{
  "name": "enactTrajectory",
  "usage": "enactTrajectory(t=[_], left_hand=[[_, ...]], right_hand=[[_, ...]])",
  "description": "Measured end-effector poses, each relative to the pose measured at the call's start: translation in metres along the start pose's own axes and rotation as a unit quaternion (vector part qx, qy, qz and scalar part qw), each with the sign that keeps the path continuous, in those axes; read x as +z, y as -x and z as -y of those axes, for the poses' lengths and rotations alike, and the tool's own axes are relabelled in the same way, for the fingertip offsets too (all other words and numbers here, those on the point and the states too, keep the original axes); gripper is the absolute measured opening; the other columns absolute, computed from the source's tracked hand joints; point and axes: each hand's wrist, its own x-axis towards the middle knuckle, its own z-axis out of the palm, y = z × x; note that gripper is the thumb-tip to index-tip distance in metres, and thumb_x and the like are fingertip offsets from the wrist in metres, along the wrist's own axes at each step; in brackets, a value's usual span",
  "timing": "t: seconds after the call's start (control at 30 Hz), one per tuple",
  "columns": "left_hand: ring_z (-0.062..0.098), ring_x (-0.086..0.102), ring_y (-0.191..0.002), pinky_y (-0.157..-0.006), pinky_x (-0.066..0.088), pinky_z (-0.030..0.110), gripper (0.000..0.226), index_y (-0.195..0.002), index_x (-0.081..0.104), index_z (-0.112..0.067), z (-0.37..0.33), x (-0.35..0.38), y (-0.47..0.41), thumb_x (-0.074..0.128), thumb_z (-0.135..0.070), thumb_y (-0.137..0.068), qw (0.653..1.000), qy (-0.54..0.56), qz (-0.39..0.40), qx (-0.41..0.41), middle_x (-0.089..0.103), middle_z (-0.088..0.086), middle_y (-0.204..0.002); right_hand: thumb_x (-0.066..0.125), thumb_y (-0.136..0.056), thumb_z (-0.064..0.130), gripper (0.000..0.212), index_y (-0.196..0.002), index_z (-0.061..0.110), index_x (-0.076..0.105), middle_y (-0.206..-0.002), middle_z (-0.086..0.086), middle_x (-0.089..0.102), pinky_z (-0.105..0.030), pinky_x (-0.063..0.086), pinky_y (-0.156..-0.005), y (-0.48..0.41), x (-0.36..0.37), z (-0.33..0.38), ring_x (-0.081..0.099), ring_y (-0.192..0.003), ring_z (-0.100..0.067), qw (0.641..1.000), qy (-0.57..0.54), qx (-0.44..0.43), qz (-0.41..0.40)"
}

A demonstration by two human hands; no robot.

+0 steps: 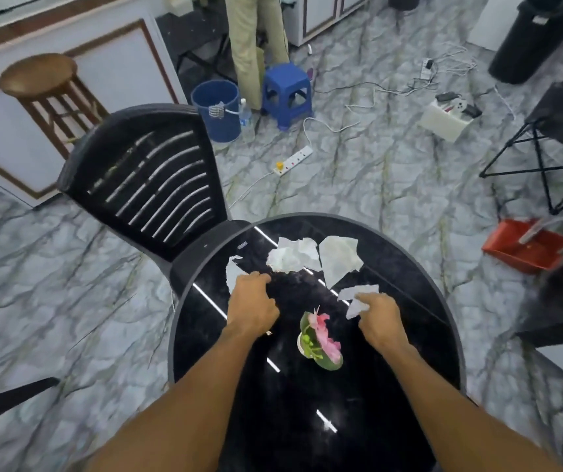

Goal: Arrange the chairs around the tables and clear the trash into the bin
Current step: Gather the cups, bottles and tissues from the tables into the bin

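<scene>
Scraps of torn white paper are scattered over the far half of a round black surface. One narrow scrap lies at the far left, and the left hand is laid over its near end with the fingers curled down onto it; whether the scrap is actually pinched in that grip cannot be told. A small crumpled scrap lies at the right, and the right hand is set against its near edge, fingers loosely bent and touching the paper, so that grip too is seen neither clearly spread nor clearly pressed together. Two larger pieces, a crumpled one and a flatter one, lie side by side beyond both hands, untouched. A pink flower decoration is seen between the two wrists. A black plastic chair is pushed against the far left rim of the surface. A black bin stands well apart at the far right, and a red dustpan lies on the floor to the right.
</scene>
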Motion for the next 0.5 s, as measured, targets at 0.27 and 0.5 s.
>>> enactTrajectory(t=[0.27, 0.5], left_hand=[[0.021, 0.052, -0.078, -0.057, 0.044, 0.029, 0.020, -0.072, 0.053, -0.008, 0.032, 0.010, -0.016, 0.050, 0.011, -0.071, 0.997, -0.046, -0.006, -0.064, 0.052, 0.005, -0.079], [0.023, 0.055, -0.119, -0.089, 0.045, 0.022, 0.060, -0.137, 0.051, -0.013, 0.012, 0.010, -0.054, 0.058, 0.011, -0.083, 0.997, 0.038, -0.023, 0.060, 0.049, 0.002, -0.142]], right_hand=[[0.063, -0.075, -0.010, 0.046, -0.116, 0.011, 0.069, -0.121, -0.005, 0.063, -0.031, 0.054, -0.087, -0.033, 0.007, 0.040, 0.061, -0.091, -0.015, 0.993, -0.055, -0.091, -0.049], [0.067, -0.081, -0.002, 0.077, -0.146, 0.027, 0.040, -0.161, 0.008, 0.012, -0.043, 0.046, -0.103, -0.056, 0.013, 0.053, 0.049, -0.127, -0.026, 0.998, -0.009, -0.017, 0.055]])
